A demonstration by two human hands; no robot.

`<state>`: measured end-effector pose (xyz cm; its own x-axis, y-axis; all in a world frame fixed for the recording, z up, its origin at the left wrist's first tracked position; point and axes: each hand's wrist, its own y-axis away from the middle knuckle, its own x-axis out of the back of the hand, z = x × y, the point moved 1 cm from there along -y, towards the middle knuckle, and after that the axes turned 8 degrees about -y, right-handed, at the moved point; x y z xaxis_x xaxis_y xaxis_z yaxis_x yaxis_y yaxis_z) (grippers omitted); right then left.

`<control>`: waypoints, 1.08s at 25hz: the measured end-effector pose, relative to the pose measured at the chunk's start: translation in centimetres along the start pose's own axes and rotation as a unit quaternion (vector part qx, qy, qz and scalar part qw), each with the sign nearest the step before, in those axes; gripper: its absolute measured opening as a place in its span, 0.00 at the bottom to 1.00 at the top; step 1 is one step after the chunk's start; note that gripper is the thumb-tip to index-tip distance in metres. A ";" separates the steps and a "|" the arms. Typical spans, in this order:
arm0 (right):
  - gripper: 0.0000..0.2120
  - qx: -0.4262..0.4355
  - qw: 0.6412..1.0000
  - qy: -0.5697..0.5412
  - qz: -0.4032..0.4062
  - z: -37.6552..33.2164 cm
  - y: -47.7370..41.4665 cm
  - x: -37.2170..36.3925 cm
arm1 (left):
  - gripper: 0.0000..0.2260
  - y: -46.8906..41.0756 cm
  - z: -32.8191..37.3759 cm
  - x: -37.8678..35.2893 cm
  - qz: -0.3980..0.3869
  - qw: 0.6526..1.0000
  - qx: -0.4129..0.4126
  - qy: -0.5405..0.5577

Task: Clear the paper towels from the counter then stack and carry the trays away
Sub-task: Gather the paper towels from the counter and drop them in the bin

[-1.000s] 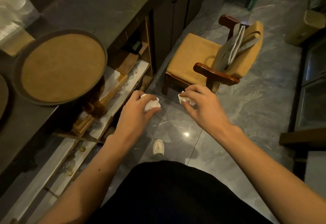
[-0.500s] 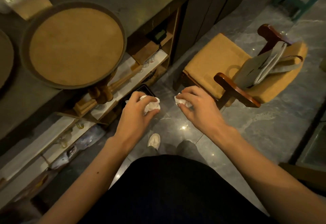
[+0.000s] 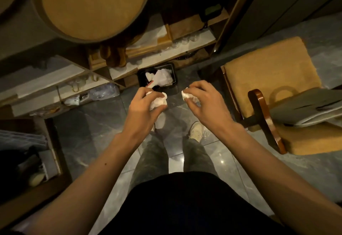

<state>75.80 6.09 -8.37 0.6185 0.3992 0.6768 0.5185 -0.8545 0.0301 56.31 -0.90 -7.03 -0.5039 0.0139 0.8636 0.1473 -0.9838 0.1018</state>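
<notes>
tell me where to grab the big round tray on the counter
Grip the tray by its raised rim, at the near edge that juts past the counter. Come from below and in front: there fingers can likely hook under the lip, thumb on top.

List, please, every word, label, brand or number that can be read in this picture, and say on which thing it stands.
None can be read.
Waste bin: a scrap with a red mark lies among the white rubbish, too blurred to read.
Paper wads in the left hand and right hand: plain white.
Round tray and cushioned chair: no writing shows.
</notes>
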 end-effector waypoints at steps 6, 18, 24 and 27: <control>0.12 0.020 0.999 -0.022 -0.026 4.8 -2.7 -4.5 | 0.13 -2.6 -3.7 -4.8 0.019 0.998 0.053 -0.001; 0.13 -0.010 0.998 0.004 -0.069 18.1 -13.2 -21.4 | 0.16 -12.1 -19.8 -20.2 -0.059 0.995 0.076 0.007; 0.14 -0.088 0.994 -0.007 -0.069 23.3 -17.6 -29.0 | 0.16 -17.0 -25.7 -26.6 -0.038 0.992 0.116 0.016; 0.15 -0.111 0.992 0.003 -0.060 25.1 -19.3 -31.5 | 0.17 -18.3 -27.9 -29.8 -0.045 0.993 0.103 0.034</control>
<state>61.10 18.37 -48.74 0.5562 0.5007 0.6633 0.4448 -0.8535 0.2714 44.91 11.76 -48.39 -0.5782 0.0807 0.8119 0.2668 -0.9217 0.2816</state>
